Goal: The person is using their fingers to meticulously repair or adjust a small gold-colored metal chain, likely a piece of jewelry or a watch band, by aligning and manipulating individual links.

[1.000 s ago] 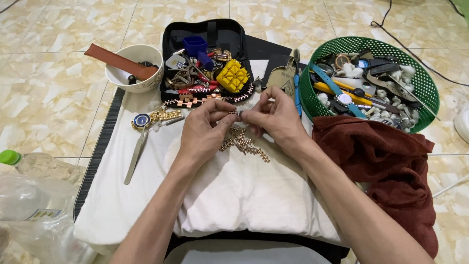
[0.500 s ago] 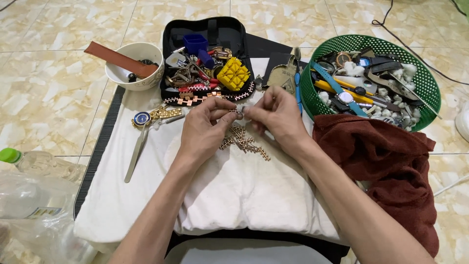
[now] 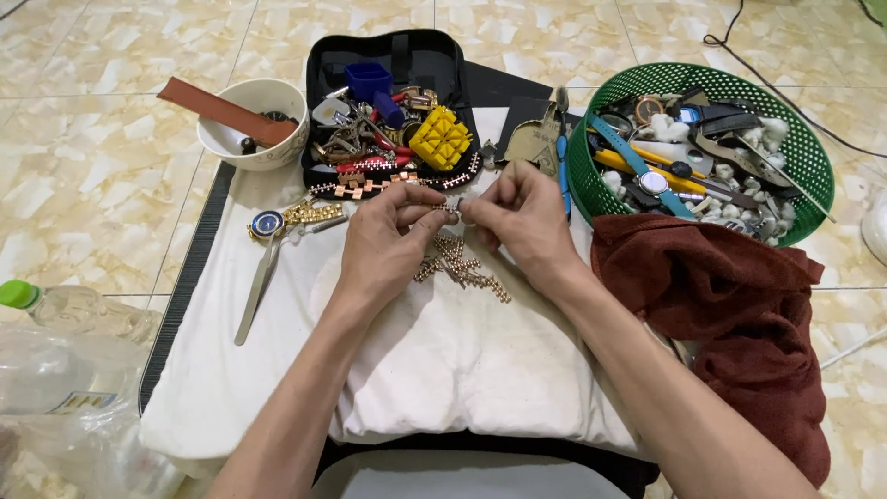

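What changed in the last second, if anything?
Almost nothing. Left hand and right hand stay pinched together on the small piece of the gold metal bracelet, which still dangles onto the white cloth; only slight finger shifts. Nothing picked up or released. Tool case, green basket, bowl, tweezers unmoved.

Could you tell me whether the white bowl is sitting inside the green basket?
No, the bowl stands on the floor left of the black case, far from the basket.
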